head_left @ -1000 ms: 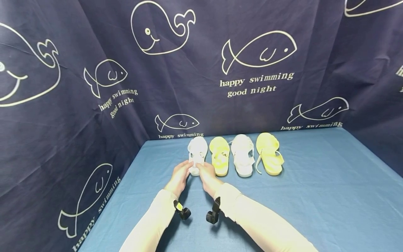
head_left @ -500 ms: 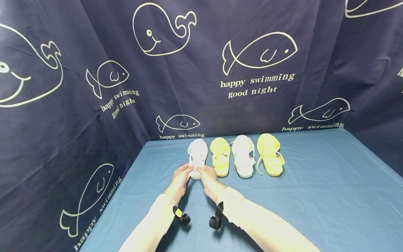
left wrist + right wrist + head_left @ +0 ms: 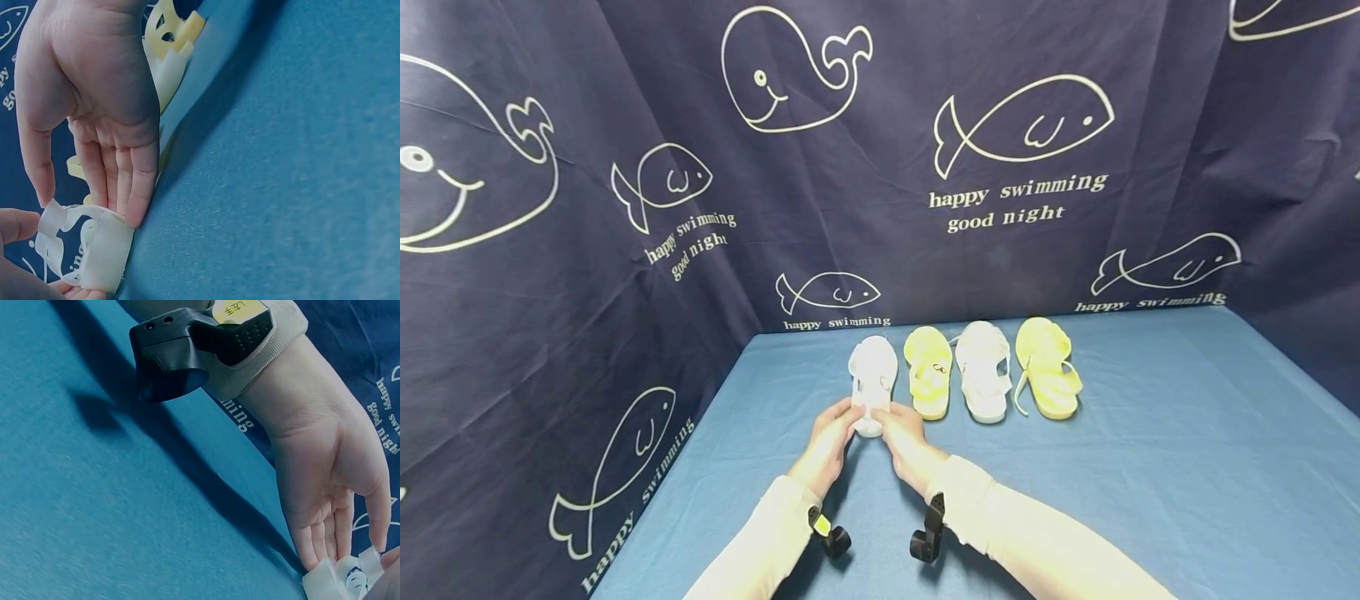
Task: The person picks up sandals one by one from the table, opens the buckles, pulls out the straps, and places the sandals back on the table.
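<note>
Here the white sandal (image 3: 872, 383) lies on the blue bench (image 3: 1150, 467), its heel end between the fingers of both hands. The left hand (image 3: 829, 435) sets nearly straight fingers (image 3: 119, 181) and thumb against the heel strap; the right hand (image 3: 904, 437) touches the other side, its fingers' curl hard to tell. Beyond the fingers, to the right, lie a yellow sandal (image 3: 928, 382), another white one (image 3: 984, 378) and another yellow one (image 3: 1047, 377). A navy cloth (image 3: 625, 208) printed with whales walls the bench.
</note>
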{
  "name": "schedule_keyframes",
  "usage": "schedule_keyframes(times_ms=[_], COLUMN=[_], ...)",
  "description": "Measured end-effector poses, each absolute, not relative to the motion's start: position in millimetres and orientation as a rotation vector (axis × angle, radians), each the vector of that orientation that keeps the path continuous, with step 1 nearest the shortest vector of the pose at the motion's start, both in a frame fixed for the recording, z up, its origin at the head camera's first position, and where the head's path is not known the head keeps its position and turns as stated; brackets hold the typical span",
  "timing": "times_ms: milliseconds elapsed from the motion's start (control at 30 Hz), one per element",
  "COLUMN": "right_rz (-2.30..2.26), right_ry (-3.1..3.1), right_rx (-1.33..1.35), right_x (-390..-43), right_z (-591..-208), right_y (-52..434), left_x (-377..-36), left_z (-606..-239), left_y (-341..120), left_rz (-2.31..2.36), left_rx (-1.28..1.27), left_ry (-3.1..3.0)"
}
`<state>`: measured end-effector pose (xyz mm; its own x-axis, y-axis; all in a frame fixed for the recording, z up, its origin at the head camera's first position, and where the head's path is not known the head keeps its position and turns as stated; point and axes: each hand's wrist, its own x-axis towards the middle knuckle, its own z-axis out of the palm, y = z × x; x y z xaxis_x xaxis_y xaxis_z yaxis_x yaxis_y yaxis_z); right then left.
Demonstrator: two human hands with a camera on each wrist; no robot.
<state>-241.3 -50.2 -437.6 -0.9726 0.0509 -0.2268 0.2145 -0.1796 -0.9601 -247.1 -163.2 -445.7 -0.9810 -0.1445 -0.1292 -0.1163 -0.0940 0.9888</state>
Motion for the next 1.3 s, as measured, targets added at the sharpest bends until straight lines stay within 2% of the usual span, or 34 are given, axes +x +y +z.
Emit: schedule_keyframes(times_ms=[1300], right_rz=[-2.368], right_ry=[1.870], right_rx=[0.351], right_x=[-185], right_z=[-433], right_y=[-48], left_x=[-187], left_z=[-444], left_y=[-160], left_rz=[-2.260], left_rx=[0.272], left_ry=[-2.146])
